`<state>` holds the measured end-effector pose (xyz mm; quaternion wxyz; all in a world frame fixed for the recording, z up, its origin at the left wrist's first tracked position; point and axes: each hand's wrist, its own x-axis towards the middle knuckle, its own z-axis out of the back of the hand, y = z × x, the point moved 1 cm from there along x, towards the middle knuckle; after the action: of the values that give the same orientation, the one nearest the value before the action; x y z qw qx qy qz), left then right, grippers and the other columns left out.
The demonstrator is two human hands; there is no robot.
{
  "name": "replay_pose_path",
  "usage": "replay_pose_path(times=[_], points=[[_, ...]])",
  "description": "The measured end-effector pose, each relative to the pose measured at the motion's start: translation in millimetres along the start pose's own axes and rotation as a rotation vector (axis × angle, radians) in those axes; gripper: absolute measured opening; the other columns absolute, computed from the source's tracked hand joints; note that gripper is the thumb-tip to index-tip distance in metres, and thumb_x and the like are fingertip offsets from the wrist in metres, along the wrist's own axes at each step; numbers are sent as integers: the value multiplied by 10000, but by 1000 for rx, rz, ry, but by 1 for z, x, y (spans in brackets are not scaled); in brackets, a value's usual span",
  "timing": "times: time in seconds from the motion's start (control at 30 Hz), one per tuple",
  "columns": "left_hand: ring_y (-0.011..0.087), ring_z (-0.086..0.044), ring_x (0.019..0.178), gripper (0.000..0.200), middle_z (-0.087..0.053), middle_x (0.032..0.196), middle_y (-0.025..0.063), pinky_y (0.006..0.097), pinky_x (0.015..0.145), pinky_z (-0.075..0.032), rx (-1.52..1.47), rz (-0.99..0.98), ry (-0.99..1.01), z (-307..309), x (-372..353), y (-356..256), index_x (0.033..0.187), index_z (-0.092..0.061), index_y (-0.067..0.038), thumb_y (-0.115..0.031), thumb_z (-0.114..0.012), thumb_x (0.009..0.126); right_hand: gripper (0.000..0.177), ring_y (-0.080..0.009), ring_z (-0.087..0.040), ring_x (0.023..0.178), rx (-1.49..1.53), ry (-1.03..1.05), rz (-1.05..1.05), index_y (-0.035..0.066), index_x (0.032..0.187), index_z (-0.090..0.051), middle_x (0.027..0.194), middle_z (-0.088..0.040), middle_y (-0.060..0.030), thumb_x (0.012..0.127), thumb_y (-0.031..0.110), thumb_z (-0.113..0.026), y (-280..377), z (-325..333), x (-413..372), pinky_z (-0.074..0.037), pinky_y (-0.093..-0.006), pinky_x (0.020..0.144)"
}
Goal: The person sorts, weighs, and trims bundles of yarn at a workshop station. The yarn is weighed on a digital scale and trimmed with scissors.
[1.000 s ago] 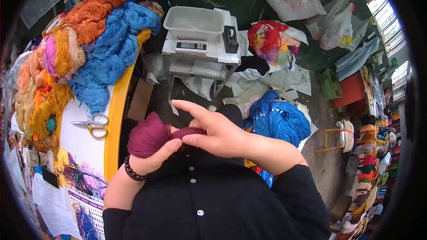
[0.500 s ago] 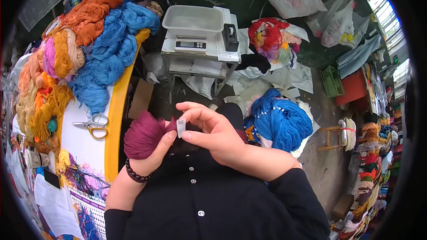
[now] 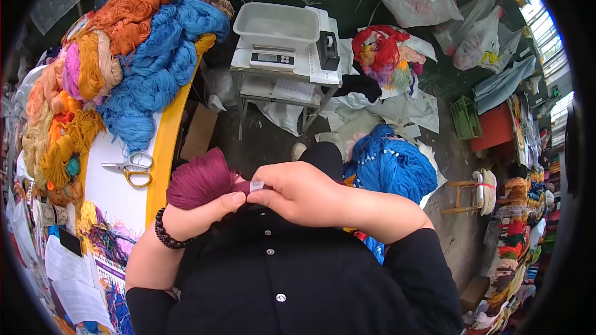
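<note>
My left hand (image 3: 198,216) grips a maroon yarn skein (image 3: 200,181) near its neck, close to my chest. A bead bracelet (image 3: 162,233) sits on that wrist. My right hand (image 3: 298,191) is closed over the skein's neck and pinches a small white label (image 3: 256,185) against it with thumb and fingers. Both hands meet just above my black buttoned shirt (image 3: 273,273).
A white table with a yellow edge (image 3: 162,149) at the left carries scissors (image 3: 131,169) and heaps of blue yarn (image 3: 155,74) and orange yarn (image 3: 127,15). A scale with a grey tray (image 3: 276,31) stands ahead. A blue yarn pile (image 3: 391,167) lies on the floor at the right.
My right hand went from fingers spread over the skein, to holding up a white label, to pressing it down onto the skein's neck. The skein shifted slightly up and left.
</note>
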<state>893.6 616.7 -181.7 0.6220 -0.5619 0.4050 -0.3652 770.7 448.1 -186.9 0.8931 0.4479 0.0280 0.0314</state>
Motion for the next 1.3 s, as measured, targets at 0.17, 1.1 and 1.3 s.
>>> replay_pose_path(times=[0.17, 1.1, 1.3], points=[[61, -415, 440, 285, -542, 600, 21, 200, 426, -322, -435, 333, 91, -8, 1, 7, 782, -574, -53, -291, -558, 938, 210, -178, -528, 552, -530, -416, 477, 60, 829, -602, 726, -572, -45, 628, 106, -644, 5, -8, -7, -413, -290, 473], [292, -588, 602, 56, -611, 708, 111, 367, 538, -445, 793, -353, -185, -25, 1, 19, 837, -630, -79, -73, -575, 826, 153, -206, -655, 792, 344, -489, 139, 28, 972, -683, 862, -670, -95, 824, 69, -683, -12, -29, -3, -497, -292, 688], [99, -508, 531, 238, -625, 806, 62, 208, 466, -381, -721, 374, -16, -21, 3, 52, 955, -614, -35, -248, -507, 951, 244, -204, -625, 651, -164, -639, 426, 65, 928, -687, 800, -662, -70, 697, 31, -757, -10, -26, -5, -447, -293, 543]])
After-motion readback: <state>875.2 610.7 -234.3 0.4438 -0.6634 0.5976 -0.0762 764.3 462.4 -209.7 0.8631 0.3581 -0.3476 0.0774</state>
